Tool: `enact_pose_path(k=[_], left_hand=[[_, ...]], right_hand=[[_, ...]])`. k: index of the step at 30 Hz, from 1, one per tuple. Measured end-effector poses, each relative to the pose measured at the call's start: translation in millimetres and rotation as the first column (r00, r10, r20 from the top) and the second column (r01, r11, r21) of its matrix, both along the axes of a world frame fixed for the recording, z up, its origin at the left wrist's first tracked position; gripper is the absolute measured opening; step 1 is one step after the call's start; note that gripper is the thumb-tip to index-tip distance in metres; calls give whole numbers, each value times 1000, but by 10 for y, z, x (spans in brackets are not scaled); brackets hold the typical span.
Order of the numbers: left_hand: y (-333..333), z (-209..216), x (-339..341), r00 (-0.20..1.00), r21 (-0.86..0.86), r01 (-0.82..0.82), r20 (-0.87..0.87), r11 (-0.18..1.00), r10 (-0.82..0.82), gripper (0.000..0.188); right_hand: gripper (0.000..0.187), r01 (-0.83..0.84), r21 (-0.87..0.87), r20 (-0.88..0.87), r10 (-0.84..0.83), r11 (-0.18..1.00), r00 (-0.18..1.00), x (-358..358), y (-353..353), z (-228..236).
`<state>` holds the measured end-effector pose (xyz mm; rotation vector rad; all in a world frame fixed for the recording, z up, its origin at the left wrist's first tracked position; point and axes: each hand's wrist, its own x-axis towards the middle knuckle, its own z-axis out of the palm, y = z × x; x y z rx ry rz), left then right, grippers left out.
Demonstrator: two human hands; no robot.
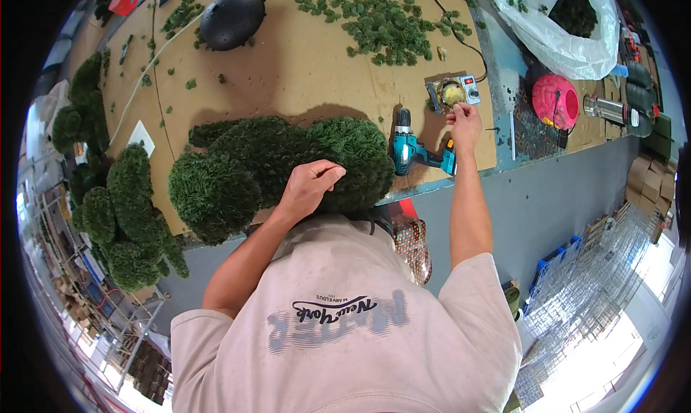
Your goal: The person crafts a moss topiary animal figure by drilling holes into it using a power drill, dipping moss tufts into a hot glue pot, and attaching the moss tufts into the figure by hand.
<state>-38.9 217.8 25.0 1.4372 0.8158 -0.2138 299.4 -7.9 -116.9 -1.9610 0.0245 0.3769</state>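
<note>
A bulky shape of green artificial foliage (281, 161), with rounded lobes, lies along the near edge of the table in front of me. My left hand (311, 185) is closed above its middle, thumb against the curled fingers; whatever it may pinch is too small to make out. Farther right, my right hand (464, 123) is pinched at the near rim of a small round heating pot (452, 92) with yellowish stuff inside. What sits between those fingertips is hidden. A teal cordless drill (409, 148) lies between the foliage shape and my right forearm.
Loose green sprigs (385, 28) are heaped at the back of the cardboard-covered table (309, 75). A black dome (232, 20) stands at far left. On the right are a pink hollow ball (555, 101) and a clear plastic bag (576, 53). More foliage shapes (133, 211) hang at left.
</note>
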Motion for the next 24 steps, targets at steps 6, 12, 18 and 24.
enact_pose_path(k=[6, 12, 18, 24], left_hand=[[25, -38, -87, 1000, -6, -13, 7, 1000, 13, 26], [24, 21, -229, 999, 13, -38, 0, 999, 38, 26], [-80, 292, -298, 943, 285, -20, 325, 958, -77, 22], [234, 1106, -966, 900, 630, -179, 415, 756, -132, 12]], right_hand=[[9, 341, 509, -392, -140, 790, 909, -2, -17, 12], [9, 599, 631, -747, 175, 494, 642, 74, -29, 56], [9, 196, 745, -423, 224, 638, 878, -111, 212, 824], [11, -69, 711, -159, 256, 700, 954, -995, 963, 1596]])
